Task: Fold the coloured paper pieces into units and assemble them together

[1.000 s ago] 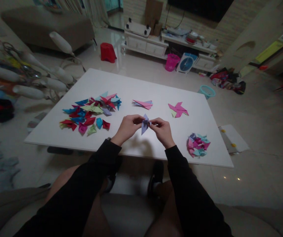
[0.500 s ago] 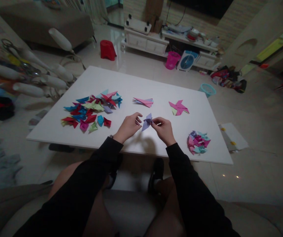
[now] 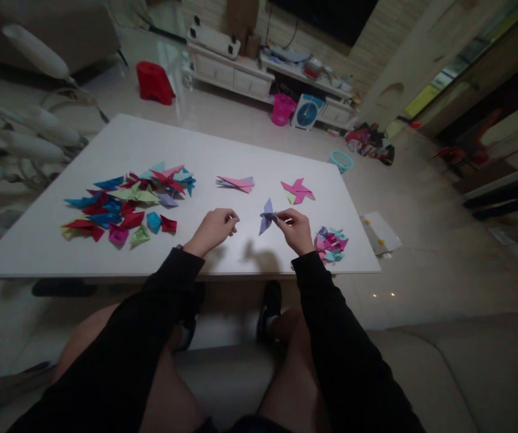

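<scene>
My right hand (image 3: 296, 230) pinches a light purple origami crane (image 3: 266, 217) by one end, just above the white table (image 3: 222, 255). The crane's two pointed wings stick out up and down, and its shadow falls on the tabletop. To the left, apart from the crane, is my left hand (image 3: 216, 228), its fingers curled in and nothing visible in them. A small stack of folded pink and purple paper strips (image 3: 236, 184) lies beyond my hands. Past my right hand rests a pink and green folded paper star (image 3: 299, 191).
Many colourful folded paper pieces (image 3: 126, 204) are heaped on the table's left side. A smaller paper pile (image 3: 332, 243) sits near the right end. Beyond the table are a red stool (image 3: 154, 83), a pink bin (image 3: 283, 109) and a blue basket (image 3: 342, 160).
My left hand has moved away from the crane and curled its fingers. My right hand still holds the crane, its wings now more upright. The camera view has turned to the right.
</scene>
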A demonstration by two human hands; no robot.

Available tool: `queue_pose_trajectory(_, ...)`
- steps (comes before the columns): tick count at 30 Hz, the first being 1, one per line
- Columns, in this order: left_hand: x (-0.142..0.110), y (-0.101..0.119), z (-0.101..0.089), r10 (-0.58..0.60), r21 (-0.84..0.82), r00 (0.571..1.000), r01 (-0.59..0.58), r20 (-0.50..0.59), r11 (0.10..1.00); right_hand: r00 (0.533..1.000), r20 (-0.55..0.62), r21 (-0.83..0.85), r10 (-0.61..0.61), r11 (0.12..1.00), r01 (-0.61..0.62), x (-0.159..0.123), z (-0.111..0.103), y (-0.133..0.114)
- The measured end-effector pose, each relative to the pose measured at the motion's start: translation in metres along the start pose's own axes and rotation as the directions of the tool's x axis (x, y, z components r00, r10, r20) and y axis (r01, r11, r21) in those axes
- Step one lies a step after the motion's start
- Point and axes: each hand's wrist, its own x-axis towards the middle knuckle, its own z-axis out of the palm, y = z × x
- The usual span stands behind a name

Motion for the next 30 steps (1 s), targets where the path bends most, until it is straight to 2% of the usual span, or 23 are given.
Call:
queue_pose_trajectory(5,-0.003,0.012,0.005,0.036,-0.315,0.997,-0.054,-0.062,0.948,0.999,-0.025,0.079,0.033,0.996,-0.031,-0.012,-0.016,0.001)
queue_pose_trajectory(8,-0.009,0.018,0.009,0.021,-0.457,1.000,-0.010,0.020,0.890,1.000,0.002,0.076,-0.009,0.997,0.009,-0.018,-0.016,-0.002)
queue_pose_trajectory(12,-0.016,0.023,0.014,0.043,-0.522,0.995,0.008,0.086,0.853,0.993,0.072,0.087,-0.094,0.992,0.088,-0.020,-0.009,-0.010)
queue_pose_trajectory(16,-0.017,0.021,0.013,0.077,-0.527,0.986,0.012,0.146,0.850,0.982,0.132,0.096,-0.138,0.987,0.125,-0.019,-0.001,-0.016)
queue_pose_trajectory(21,-0.012,0.011,0.002,0.007,-0.509,0.998,0.030,0.070,0.860,0.984,0.116,0.098,-0.135,0.987,0.123,-0.017,0.002,-0.014)
queue_pose_trajectory(23,-0.011,0.006,0.000,-0.010,-0.459,0.997,0.044,0.076,0.887,0.986,0.115,0.108,-0.124,0.988,0.112,-0.016,0.002,-0.013)
queue_pose_trajectory(27,-0.010,0.000,0.002,0.074,-0.302,0.990,-0.035,0.117,0.953,0.988,0.106,0.109,-0.111,0.989,0.099,-0.015,-0.001,-0.012)
queue_pose_trajectory(30,-0.011,0.002,0.007,0.079,-0.297,0.994,-0.055,0.070,0.953,0.991,0.101,0.140,-0.086,0.988,0.072,-0.016,-0.002,-0.012)
